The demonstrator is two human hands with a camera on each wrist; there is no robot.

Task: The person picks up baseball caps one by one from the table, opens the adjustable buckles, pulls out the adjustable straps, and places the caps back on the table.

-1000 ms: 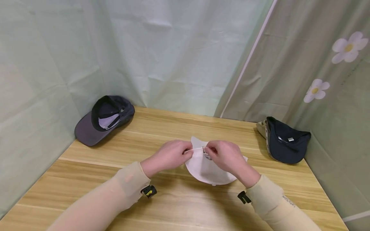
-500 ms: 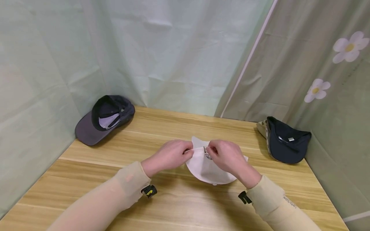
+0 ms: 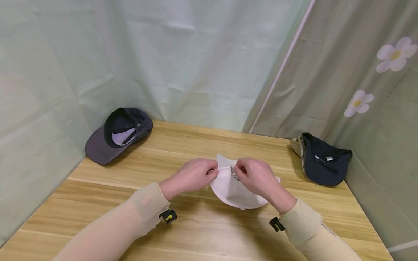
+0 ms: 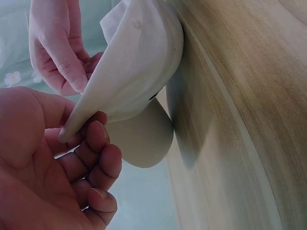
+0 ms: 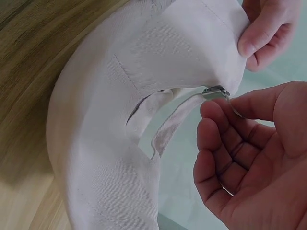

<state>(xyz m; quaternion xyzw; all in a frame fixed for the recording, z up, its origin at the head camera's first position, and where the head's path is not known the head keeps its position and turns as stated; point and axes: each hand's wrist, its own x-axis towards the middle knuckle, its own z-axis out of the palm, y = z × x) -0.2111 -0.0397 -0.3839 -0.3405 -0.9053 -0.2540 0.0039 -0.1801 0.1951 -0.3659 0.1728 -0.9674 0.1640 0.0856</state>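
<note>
A white baseball cap stands on the table in front of me, its back opening turned to the right wrist camera. My left hand pinches the cap's lower edge between thumb and fingers. With thumb and fingertips, my right hand pinches the loose end of the back strap, just past a small metal buckle. In the left wrist view the cap's brim shows beyond the crown. Some lettering inside the cap is partly hidden by my right hand.
A dark cap lies tipped on its side at the back left. At the back right, a navy and beige cap leans near the curtain. Pale curtains surround the wooden table behind and at both sides.
Both hands keep their hold on the white cap, almost still. The right hand has shifted only very slightly; the other caps have not moved.
</note>
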